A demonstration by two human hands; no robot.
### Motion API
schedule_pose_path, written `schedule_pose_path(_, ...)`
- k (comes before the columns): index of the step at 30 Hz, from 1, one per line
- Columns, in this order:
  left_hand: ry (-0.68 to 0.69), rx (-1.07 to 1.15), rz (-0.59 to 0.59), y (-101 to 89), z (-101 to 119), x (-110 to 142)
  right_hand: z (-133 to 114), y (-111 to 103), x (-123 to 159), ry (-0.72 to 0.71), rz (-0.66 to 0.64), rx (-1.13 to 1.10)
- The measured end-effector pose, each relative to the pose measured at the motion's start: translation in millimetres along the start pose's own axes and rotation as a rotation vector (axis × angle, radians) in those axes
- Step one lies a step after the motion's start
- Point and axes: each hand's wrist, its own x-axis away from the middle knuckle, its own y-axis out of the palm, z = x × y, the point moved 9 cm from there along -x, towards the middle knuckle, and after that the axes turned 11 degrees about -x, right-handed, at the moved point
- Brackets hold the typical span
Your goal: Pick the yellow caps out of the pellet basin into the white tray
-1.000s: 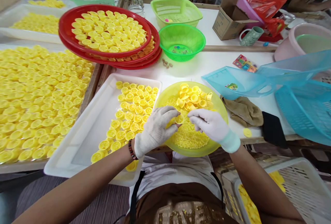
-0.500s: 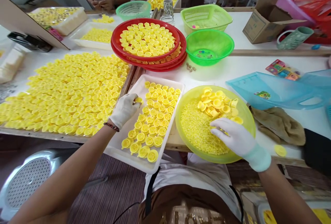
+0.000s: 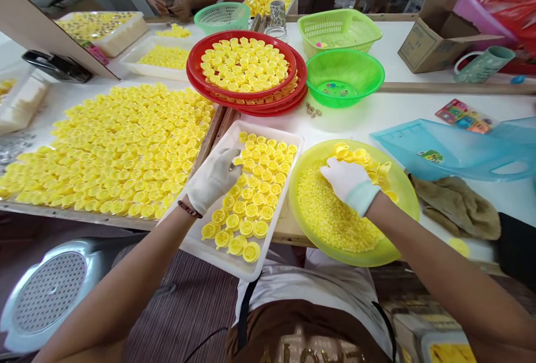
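Note:
My left hand (image 3: 215, 180), in a white glove, is over the left side of a white tray (image 3: 190, 240). Its thumb and fingers close around a small yellow plastic cup (image 3: 238, 161), partly hidden by the fingertips. Rows of similar yellow cups (image 3: 239, 208), each with a small tab, lie in the tray. My right hand (image 3: 345, 180), gloved too, reaches into a yellow bowl (image 3: 404, 234). Its fingers point down, bunched at the edge of the small yellow beads (image 3: 335, 220); what they hold is hidden. Loose yellow cups (image 3: 355, 154) are heaped behind it in the bowl.
Many yellow cups (image 3: 125, 151) cover the table on the left. Stacked red trays (image 3: 195, 81) stand behind the white tray, beside a green bowl (image 3: 345, 72). To the right are a blue plastic scoop-like bin (image 3: 452, 145) and a brown cloth (image 3: 460, 206). Another person sits across.
My left hand has moved right, further over the tray's cups. My right hand has moved left and forward, deeper into the bowl, its fingers now lowered. The view has shifted slightly.

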Motion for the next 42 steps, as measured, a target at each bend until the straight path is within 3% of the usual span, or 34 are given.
schedule_pose_path(3,0.134,0.132,0.111,-14.4,50,4,7,-6,2,-0.009,0.069,-0.107)
schedule_pose_path(7,0.342,0.298,0.161,-20.9,124,7,6,-35,31,-0.108,0.318,-0.506)
schedule_pose_path(10,0.474,0.412,0.129,-17.6,170,11,7,-43,56,-0.088,0.415,-0.832)
schedule_pose_path(13,0.475,0.553,0.039,-9.1,194,13,2,-37,72,-0.121,0.425,-0.924)
schedule_pose_path(19,0.268,0.791,-0.112,12.4,193,8,-2,-29,88,-0.31,0.565,-0.756)
schedule_pose_path(25,0.246,0.672,-0.138,27.1,194,-3,-8,-32,93,-0.406,0.616,-0.822)
schedule_pose_path(27,0.242,0.599,-0.151,29.5,189,-5,0,-30,96,-0.356,0.593,-0.864)
schedule_pose_path(29,0.277,0.458,-0.13,26.9,185,-3,16,-23,97,-0.192,0.5,-0.829)
schedule_pose_path(32,0.452,0.235,-0.135,23.8,194,11,41,0,100,0.123,0.238,-0.609)
schedule_pose_path(34,0.559,0.179,-0.147,23.2,203,22,45,14,102,0.2,0.083,-0.496)
schedule_pose_path(39,0.48,0.066,-0.029,15.4,199,23,19,30,96,0.014,-0.06,-0.572)
schedule_pose_path(42,0.47,0.006,-0.069,19.2,198,24,12,28,97,-0.082,-0.068,-0.657)
